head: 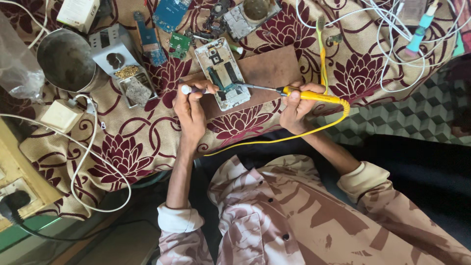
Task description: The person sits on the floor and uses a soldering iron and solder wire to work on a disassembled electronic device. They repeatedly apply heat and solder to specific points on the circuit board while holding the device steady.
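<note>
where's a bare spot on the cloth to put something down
Free: brown mat right of the opened phone; cloth between white cable and left hand. Crowded: circuit boards along the top, white cables top right.

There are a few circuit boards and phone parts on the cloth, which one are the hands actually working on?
The opened white phone frame lying on the brown board, between both hands. The yellow soldering iron tip touches it. The blue and green circuit boards lie untouched farther up.
</note>
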